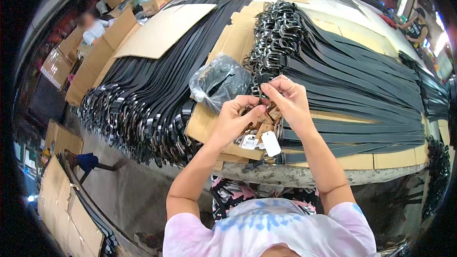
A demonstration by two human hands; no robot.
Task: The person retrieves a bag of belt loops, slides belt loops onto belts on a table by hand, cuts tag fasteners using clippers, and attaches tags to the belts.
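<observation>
Both my hands meet over the table at the buckle end of a pile of black belts. My left hand is closed in a pinch, thumb against fingers, on a thin black strip. Just above it, my right hand pinches the same strip; its far end is hidden among the buckles. Metal belt buckles lie heaped directly beyond my fingers. Beneath my hands are brown tags, a white printed tag and a blank white tag. A clear plastic bag rests left of my hands.
More black belts fill the table's left side, buckles hanging over the edge, with a cardboard sheet on top. Cardboard lies under the right pile. Open boxes and a person are at left; another person is at far right.
</observation>
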